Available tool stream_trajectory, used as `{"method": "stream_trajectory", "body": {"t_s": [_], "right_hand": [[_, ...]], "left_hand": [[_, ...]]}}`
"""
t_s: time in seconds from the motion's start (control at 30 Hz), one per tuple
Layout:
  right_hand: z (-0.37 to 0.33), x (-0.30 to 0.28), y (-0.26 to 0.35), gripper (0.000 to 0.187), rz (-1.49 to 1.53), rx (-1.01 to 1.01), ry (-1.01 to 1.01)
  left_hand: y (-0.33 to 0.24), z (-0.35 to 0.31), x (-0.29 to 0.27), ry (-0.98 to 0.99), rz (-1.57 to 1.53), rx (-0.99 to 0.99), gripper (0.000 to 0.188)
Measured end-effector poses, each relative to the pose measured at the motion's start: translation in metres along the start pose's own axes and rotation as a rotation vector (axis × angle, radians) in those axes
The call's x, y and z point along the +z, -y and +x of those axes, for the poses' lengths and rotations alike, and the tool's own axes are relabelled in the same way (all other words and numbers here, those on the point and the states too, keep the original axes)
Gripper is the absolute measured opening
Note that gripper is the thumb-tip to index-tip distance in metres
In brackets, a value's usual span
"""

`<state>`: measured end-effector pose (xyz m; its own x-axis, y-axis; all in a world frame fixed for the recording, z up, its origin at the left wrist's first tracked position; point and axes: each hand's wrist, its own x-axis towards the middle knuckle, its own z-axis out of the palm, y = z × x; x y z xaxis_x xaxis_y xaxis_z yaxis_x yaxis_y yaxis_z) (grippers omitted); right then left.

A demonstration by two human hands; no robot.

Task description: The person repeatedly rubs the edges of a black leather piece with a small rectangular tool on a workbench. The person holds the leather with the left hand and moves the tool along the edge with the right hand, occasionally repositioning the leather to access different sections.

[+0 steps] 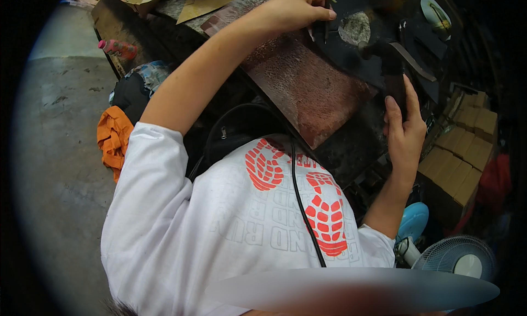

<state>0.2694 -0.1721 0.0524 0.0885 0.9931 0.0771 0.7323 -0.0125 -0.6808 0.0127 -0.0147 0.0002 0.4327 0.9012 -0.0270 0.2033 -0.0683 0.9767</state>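
At the top of the head view, my left hand [301, 7] pinches a thin dark rod [326, 31] with a yellowish upper end; its kind is unclear. The rod stands over a black sheet [346, 58], beside a round grey speckled patch [354, 29]. On the right, my right hand [405, 121] is closed round the dark handle of what looks like a hammer [394, 77], its head over the black sheet. Beneath the sheet lies a rough reddish-brown board [307, 85] that sticks out toward me.
Dark curved pieces [417, 63] and an oval pale piece [435, 14] lie at the far right. Small cardboard boxes [458, 151] are stacked right, above a fan [461, 261]. A pink bottle [118, 48] and orange cloth [114, 137] are on the left.
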Motion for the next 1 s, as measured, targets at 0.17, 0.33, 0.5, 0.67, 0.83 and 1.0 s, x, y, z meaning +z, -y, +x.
{"method": "stream_trajectory", "body": {"t_s": [0.17,0.33,0.5,0.67,0.83,1.0], "right_hand": [[0.001,0.012,-0.002,0.050,-0.203,-0.219,0.030],[-0.001,0.021,0.000,0.049,-0.345,-0.145,0.012],[-0.003,0.021,-0.001,0.049,-0.359,-0.130,0.012],[-0.004,0.025,-0.005,0.049,-0.314,-0.129,0.005],[-0.001,0.026,-0.007,0.049,-0.283,-0.135,0.000],[-0.001,0.024,-0.010,0.049,-0.294,-0.151,-0.007]], "left_hand": [[-0.004,0.020,-0.010,0.009,0.268,-0.010,0.020],[-0.010,0.004,0.003,-0.486,0.535,0.610,0.020],[-0.012,-0.024,0.010,-0.266,-0.030,0.191,0.013],[0.002,-0.026,0.017,-0.268,-0.171,0.108,0.009],[0.013,-0.020,0.018,-0.268,-0.256,0.110,0.010],[0.011,-0.019,0.018,-0.248,-0.211,0.092,0.011]]}}
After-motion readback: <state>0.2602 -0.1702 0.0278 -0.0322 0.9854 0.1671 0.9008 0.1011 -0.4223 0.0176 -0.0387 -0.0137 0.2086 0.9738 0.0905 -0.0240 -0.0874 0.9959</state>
